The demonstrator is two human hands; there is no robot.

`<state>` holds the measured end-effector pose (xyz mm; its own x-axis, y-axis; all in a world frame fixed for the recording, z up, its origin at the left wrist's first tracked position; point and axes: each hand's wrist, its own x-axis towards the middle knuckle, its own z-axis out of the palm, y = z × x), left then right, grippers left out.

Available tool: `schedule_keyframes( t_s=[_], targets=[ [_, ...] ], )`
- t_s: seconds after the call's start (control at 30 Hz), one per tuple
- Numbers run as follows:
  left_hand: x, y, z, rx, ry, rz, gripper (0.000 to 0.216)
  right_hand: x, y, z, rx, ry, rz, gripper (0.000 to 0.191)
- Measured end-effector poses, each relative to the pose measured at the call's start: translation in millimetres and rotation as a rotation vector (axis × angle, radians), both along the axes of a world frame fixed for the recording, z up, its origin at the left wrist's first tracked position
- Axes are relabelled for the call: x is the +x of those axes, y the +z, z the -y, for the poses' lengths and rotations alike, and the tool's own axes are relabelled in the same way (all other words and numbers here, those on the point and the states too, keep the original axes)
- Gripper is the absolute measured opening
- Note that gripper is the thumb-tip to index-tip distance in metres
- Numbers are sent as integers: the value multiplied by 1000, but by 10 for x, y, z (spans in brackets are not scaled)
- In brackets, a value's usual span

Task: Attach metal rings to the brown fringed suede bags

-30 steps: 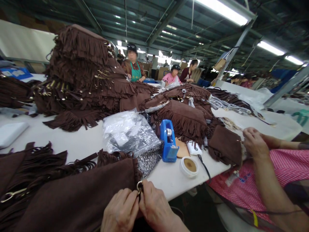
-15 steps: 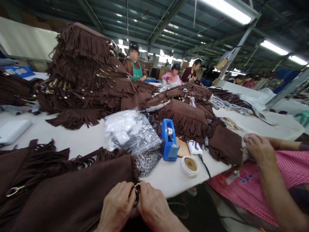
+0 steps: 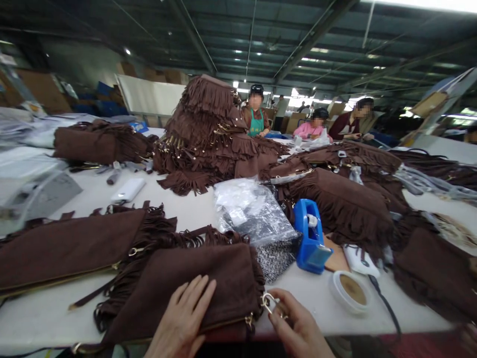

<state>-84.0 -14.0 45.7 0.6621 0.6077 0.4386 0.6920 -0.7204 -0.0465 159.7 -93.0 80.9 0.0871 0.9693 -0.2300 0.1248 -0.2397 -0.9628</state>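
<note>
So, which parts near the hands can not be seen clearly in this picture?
- Right hand: head view, wrist cut off by the bottom edge.
- Metal ring: too small to tell how it joins the brown bag.
- Left hand: covers part of the bag's zipper edge.

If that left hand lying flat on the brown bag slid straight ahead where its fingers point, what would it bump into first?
Probably the clear plastic bag, just beyond the brown bag under the left hand; depth is uncertain.

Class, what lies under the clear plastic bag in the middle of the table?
A black-and-white patterned fabric piece pokes out beneath the clear plastic bag, beside the blue tape dispenser. How far it runs underneath is hidden.
</note>
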Motion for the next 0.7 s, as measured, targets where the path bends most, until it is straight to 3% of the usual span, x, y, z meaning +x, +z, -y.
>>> schedule_keyframes(
  t_s=[0.1,0.23,0.3,0.43,0.57,0.63,0.7],
  targets=[
    [-84,47,-14,41,-5,-45,80,-50,110,-41,-3,-31,-120,43],
    [1,234,-113,226,-106,48,63,-32,136,-100,33,-132,-138,43],
    [45,348,-181,269,-106,79,55,-4,113,-104,77,-130,-39,41],
    [150,521,-258,232,-90,54,51,24,120,-94,318,-61,368,42],
    [397,534,-210,25,-41,-9,48,22,165,-234,756,-137,1116,56],
    [541,468,-189,-5,-28,-13,39,-7,106,-378,963,-9,1379,53],
    [622,388,-177,-1,-23,-3,29,-62,-28,-513,1038,168,1491,45]
  ],
)
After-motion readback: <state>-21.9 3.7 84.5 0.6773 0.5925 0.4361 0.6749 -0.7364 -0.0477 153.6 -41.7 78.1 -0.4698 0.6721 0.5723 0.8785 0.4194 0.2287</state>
